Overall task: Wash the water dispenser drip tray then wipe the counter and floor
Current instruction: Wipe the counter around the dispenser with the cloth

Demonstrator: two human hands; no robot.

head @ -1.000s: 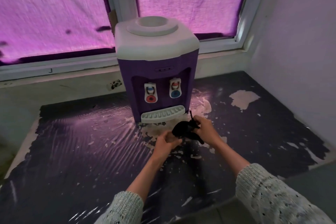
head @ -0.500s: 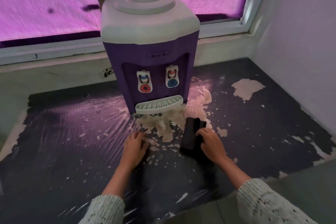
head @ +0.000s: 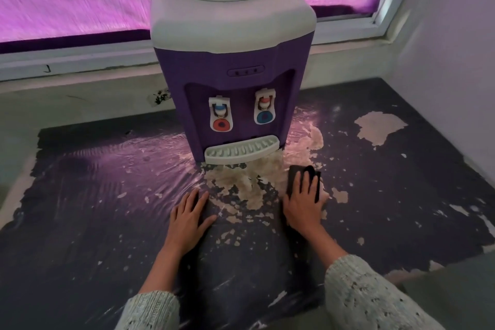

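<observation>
A purple and white water dispenser (head: 233,61) stands on the dark, peeling counter (head: 80,222). Its pale drip tray (head: 241,152) sits in place at the base, below the two taps. A folded black cloth (head: 294,177) lies on the counter just right of the tray. My right hand (head: 304,203) is pressed flat on the cloth, fingers spread. My left hand (head: 188,215) rests flat on the bare counter in front of the dispenser, holding nothing.
Flaked pale patches (head: 380,126) mark the counter around the dispenser. A window with a pink-lit covering (head: 67,2) runs along the back. A white wall (head: 450,61) closes the right side. The counter's front edge (head: 442,270) shows at lower right.
Both hands held the black cloth bunched above the counter. The cloth now lies flat under my right hand, and my left hand has let go and rests on the counter. The view moved closer.
</observation>
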